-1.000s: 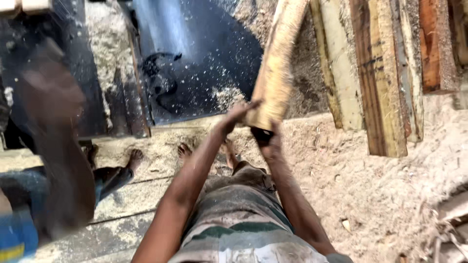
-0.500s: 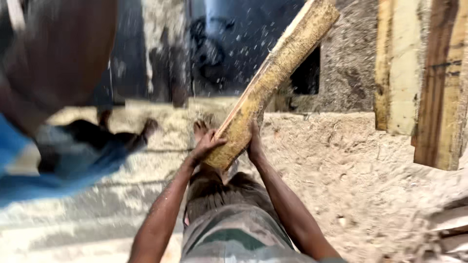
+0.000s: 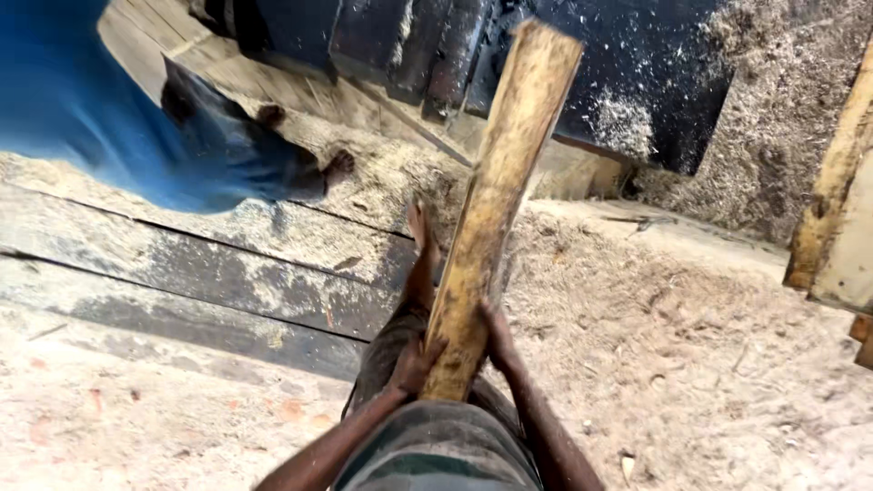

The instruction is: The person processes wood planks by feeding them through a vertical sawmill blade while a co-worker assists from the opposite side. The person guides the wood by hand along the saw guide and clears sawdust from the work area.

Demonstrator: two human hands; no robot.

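Underfoot, sawdust floor (image 3: 691,364); dark planks (image 3: 209,282)

The rough plank (image 3: 496,209) is yellowish tan, streaked with brown and flecked with dark spots near its lower end. The sawdust-covered ground (image 3: 691,364) is pale sandy beige. The floor boards (image 3: 209,273) are weathered grey with dark, almost black patches and light dusting. A blurred cloth (image 3: 82,100) is bright blue. The pit (image 3: 637,64) behind is black, speckled with pale sawdust. The shorts (image 3: 436,455) are grey-brown with a dark green stripe.
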